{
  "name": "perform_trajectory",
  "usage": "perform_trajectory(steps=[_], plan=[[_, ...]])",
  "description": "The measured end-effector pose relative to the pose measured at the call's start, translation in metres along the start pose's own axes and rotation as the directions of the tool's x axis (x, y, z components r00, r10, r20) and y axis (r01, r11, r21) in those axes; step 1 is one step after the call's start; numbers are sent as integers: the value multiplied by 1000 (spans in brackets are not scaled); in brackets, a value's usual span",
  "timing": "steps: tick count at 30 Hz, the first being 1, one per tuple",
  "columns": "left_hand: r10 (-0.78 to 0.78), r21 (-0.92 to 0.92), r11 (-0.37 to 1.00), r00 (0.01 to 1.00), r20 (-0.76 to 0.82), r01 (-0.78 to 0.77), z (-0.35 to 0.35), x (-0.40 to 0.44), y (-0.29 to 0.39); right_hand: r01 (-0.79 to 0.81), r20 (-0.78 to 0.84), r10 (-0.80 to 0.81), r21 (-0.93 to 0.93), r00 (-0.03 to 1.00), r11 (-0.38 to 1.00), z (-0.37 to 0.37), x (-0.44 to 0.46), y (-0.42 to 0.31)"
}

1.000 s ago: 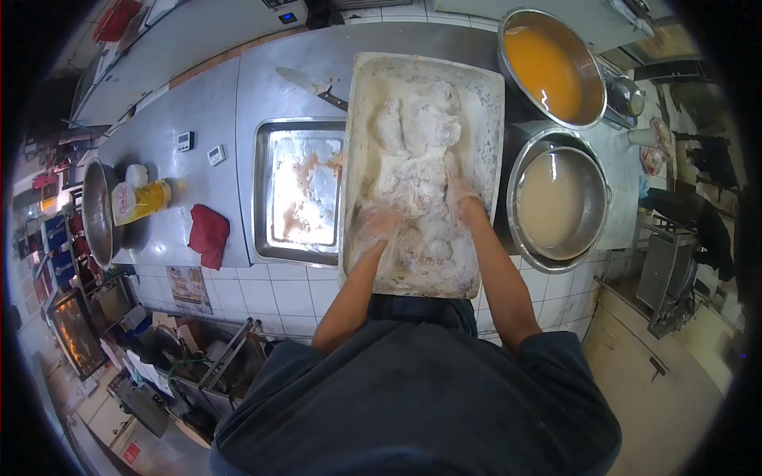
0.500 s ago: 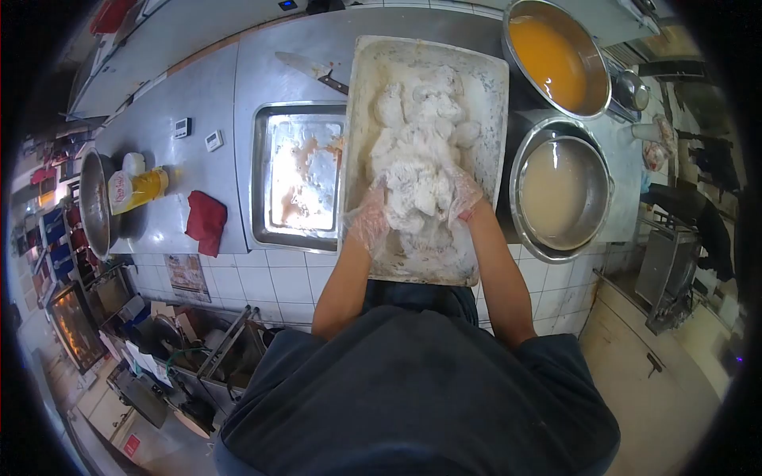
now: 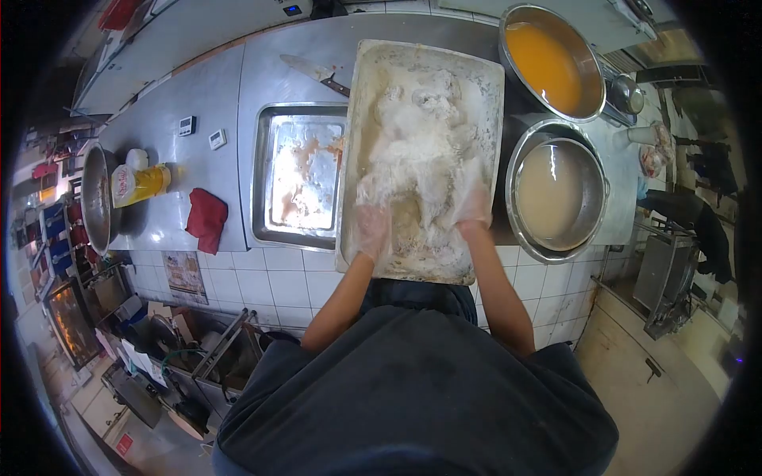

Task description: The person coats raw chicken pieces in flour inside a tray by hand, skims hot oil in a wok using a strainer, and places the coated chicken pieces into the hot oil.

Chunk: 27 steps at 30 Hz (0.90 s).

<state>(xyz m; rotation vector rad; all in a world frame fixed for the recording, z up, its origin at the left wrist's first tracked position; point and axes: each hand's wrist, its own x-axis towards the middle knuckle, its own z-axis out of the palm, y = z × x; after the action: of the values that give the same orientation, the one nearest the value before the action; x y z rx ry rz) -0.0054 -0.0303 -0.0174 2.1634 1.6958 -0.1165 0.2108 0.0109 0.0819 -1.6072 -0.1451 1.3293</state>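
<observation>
A round metal pan (image 3: 97,198) is at the left end of the bench (image 3: 206,95). Just beside it is a yellow pack (image 3: 143,184). Next come two little timers (image 3: 217,140), and a red cloth (image 3: 207,220) lies crumpled near the front edge. Then there is a shiny metal tray (image 3: 274,159) with reddish smears in it. A knife (image 3: 313,71) lies behind the tray.

A big pale tub (image 3: 486,95) comes next, and it hides the tray's right side. The left hand (image 3: 373,226), in a clear glove, is in the tub by its left wall. Lumpy pieces (image 3: 429,151) covered in white powder lie in the middle and back of the tub. The right hand (image 3: 474,205), gloved too, is by the right wall, next to the powder. Both hands' fingers are blurry and dusty, so I cannot tell if they are gripping anything.

Right of the tub, a bowl of milky liquid (image 3: 589,198) sits inside a bigger bowl (image 3: 556,131). Behind them is a bowl of orange liquid (image 3: 592,79).
</observation>
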Motion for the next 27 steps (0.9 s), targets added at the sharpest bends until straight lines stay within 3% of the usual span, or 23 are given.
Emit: perform_trajectory(steps=[1,2,3,4,6,9,10,11,12,14,15,16,17,18,20,21,23,25,27], plan=[[-20,78,997,991,130,9,17,-11,-2,252,69,-246,-399,967,881,-16,14,35],[-64,57,997,969,239,52,31,-22,-4,286,124,-284,-704,951,650,-27,27,71],[-113,-2,993,951,288,118,43,-32,-1,258,171,-225,-853,959,453,-30,29,83],[-152,-41,984,933,326,174,52,-41,1,250,217,-164,-942,962,222,-33,31,95],[-196,-96,964,911,364,246,68,-47,5,250,250,68,-968,966,4,-32,29,100],[-236,-146,940,895,378,309,100,-50,7,443,362,300,-852,883,-277,-39,44,121],[-227,-164,938,898,377,306,113,-52,5,342,310,192,-926,931,-162,-44,35,131],[-124,-302,893,826,549,335,112,-39,-3,247,243,81,-969,967,-33,-44,25,137],[7,-200,969,796,605,143,88,-26,-1,160,159,-18,-982,987,105,-44,22,141],[208,-36,960,627,751,-276,11,-17,13,18,76,118,-902,990,431,-83,49,209],[99,-267,951,660,744,157,19,-21,10,-101,50,227,-788,973,607,-88,49,215],[22,-452,713,627,779,536,19,-22,10,-242,24,333,-638,943,731,-93,49,220],[-21,-527,368,574,819,766,16,-22,14,-411,35,462,-405,886,817,-85,35,191],[18,-539,124,542,840,833,13,-21,18,-559,82,573,-144,815,816,-74,21,163],[113,-445,-296,494,862,845,9,-19,23,-613,187,598,26,779,790,-52,-7,127],[130,-437,-378,514,848,816,5,-17,24,-635,248,598,106,762,765,-45,-9,119],[150,-415,-528,562,813,741,-7,-15,19,-357,488,393,-170,779,919,-87,35,187],[114,-461,-596,638,761,657,-26,-16,13,-354,567,381,-163,730,921,-93,37,194],[34,-567,-575,709,704,590,-45,-18,13,-652,508,536,69,675,755,-55,2,117]])
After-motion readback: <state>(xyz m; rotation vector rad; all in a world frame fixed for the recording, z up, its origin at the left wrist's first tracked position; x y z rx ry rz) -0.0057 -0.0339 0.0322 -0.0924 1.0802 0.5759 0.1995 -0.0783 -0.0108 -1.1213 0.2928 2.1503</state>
